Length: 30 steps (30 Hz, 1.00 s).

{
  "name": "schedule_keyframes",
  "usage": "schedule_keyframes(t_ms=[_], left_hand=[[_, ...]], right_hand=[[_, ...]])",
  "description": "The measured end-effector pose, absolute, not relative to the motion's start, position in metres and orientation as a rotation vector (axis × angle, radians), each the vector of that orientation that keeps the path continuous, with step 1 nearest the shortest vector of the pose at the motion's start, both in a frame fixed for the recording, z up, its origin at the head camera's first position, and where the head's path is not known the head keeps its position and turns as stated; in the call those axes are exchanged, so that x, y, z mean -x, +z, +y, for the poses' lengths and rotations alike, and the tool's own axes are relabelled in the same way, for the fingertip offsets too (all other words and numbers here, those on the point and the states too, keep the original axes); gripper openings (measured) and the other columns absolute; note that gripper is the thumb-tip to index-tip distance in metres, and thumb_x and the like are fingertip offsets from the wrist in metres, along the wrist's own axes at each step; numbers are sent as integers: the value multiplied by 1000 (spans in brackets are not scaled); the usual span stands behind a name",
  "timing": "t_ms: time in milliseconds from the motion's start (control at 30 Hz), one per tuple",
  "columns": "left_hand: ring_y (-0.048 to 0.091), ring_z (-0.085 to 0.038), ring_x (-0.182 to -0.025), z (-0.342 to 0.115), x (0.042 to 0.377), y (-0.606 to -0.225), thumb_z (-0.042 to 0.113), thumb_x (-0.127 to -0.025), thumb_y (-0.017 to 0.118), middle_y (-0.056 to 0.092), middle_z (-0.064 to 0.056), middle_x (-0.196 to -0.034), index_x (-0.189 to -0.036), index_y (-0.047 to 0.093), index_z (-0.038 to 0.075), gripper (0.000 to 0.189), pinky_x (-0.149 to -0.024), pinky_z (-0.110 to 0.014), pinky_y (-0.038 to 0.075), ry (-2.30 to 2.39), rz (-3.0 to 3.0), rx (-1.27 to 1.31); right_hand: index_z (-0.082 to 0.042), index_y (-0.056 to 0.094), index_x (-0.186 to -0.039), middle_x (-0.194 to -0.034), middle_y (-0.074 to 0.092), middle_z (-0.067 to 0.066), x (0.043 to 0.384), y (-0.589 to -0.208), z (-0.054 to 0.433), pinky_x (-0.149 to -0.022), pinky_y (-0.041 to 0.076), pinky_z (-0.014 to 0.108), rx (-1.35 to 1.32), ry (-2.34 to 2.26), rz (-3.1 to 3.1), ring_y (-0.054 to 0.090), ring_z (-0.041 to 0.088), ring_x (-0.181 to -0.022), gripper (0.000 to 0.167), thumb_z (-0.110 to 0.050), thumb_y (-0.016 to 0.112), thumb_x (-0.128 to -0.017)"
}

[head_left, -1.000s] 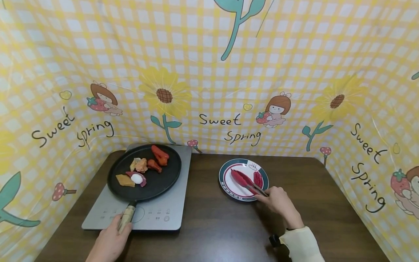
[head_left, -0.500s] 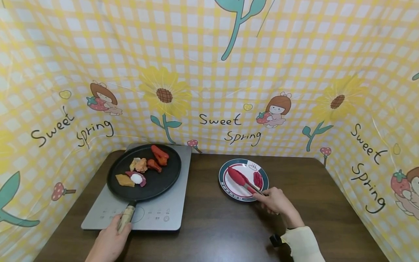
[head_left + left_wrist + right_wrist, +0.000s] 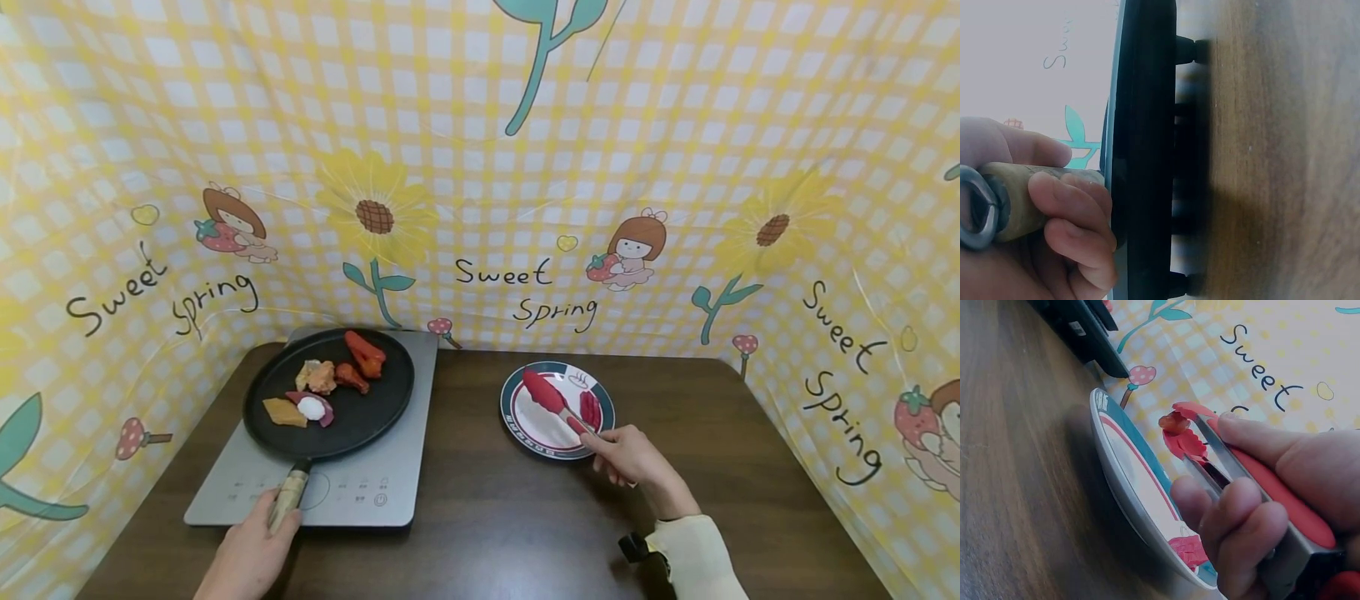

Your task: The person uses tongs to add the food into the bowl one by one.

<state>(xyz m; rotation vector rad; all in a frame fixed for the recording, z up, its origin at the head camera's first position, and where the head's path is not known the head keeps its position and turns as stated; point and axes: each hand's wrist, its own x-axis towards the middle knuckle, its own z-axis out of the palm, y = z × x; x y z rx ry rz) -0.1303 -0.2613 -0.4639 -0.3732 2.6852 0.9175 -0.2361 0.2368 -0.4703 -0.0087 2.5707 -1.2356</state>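
Note:
My left hand [image 3: 251, 546] grips the handle [image 3: 291, 492] of a black frying pan [image 3: 367, 425]; in the left wrist view the fingers curl round it, with a metal ring at its end. My right hand [image 3: 633, 462] holds metal tongs [image 3: 546, 392] with red tips, over a white plate [image 3: 536, 427] with a green and red rim. In the right wrist view the tong tips pinch a small orange-brown food piece [image 3: 1175, 423], above the plate. A dark red, meat-like piece [image 3: 591, 408] lies on the plate's right side.
The pan sits on a silver induction cooktop [image 3: 390, 500]. In it lie a red chicken wing [image 3: 366, 354], a small drumstick [image 3: 351, 377], a fried piece [image 3: 321, 377], a purple-and-white piece [image 3: 312, 407] and a tan piece [image 3: 285, 412]. A yellow checked cloth [image 3: 487, 208] surrounds the brown table [image 3: 480, 517].
The tongs have risen and shifted, tips moving up and slightly left toward the plate's far side. The left hand and pan have stayed put.

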Motion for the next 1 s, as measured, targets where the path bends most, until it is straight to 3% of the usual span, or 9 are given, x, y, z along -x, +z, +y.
schedule_keyframes(t_ms=[367,600,1000], left_hand=[[49,-25,-72,-261,129,-465,44,-96,41,56,-24,-97,-136,26,-12,70,-60,-37,40,942,2664,375],[49,-26,-73,-260,130,-461,45,-96,40,55,-25,-98,-137,24,-11,71,-60,-36,40,923,2659,387],[49,-27,-73,-260,130,-461,46,-97,39,54,-27,-99,-138,21,-11,73,-60,-37,41,929,2635,377]], right_hand=[[3,69,-82,-67,61,20,232,-467,239,-40,33,23,13,-1359,2467,46,13,-41,50,-46,60,-89],[4,70,-83,-57,58,10,229,-471,236,-39,32,24,31,-1388,2433,47,13,-40,55,-50,58,-89],[7,68,-89,-61,58,13,223,-466,219,-40,35,23,97,-1455,2344,48,12,-42,58,-51,58,-88]])
